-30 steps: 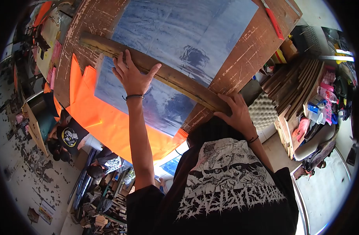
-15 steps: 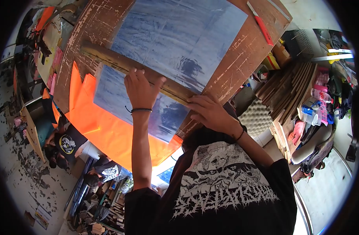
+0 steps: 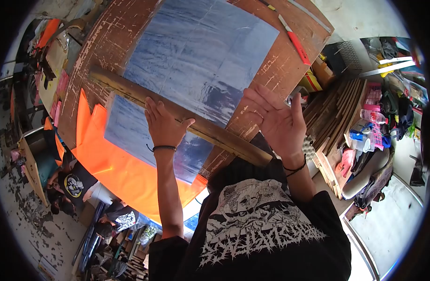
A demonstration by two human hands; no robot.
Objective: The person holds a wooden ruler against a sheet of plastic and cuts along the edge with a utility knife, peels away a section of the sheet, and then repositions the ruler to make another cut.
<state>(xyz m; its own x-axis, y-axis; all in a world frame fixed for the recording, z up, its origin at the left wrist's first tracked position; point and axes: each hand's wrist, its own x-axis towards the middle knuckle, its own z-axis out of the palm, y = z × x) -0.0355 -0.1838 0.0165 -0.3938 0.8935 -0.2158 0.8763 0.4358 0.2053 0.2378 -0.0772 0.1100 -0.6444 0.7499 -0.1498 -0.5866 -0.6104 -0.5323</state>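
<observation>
A long wooden straightedge [image 3: 215, 133] lies across a clear bluish plastic sheet [image 3: 201, 51] on the brown board table [image 3: 266, 75]. My left hand [image 3: 165, 124] rests on the sheet with its fingertips against the near edge of the straightedge, fingers spread and thumb out to the side. Raised above the table at the right, my right hand [image 3: 280, 124] is open, palm showing and holding nothing. Beneath the near part of the plastic spreads an orange sheet [image 3: 116, 164]. A red utility knife [image 3: 297, 46] lies near the table's far right edge.
Beside the knife is a yellow-and-black tool [image 3: 266, 4], partly cut off. Stacked wooden strips [image 3: 336, 112] and pink baskets [image 3: 374, 96] stand at right. Another person in a dark shirt [image 3: 76, 180] is at lower left, near a wooden panel [image 3: 34, 171].
My right hand has let go of the straightedge's near end and lifted, turning palm up with fingers spread. My left hand stays at the straightedge. The whole view has shifted slightly.
</observation>
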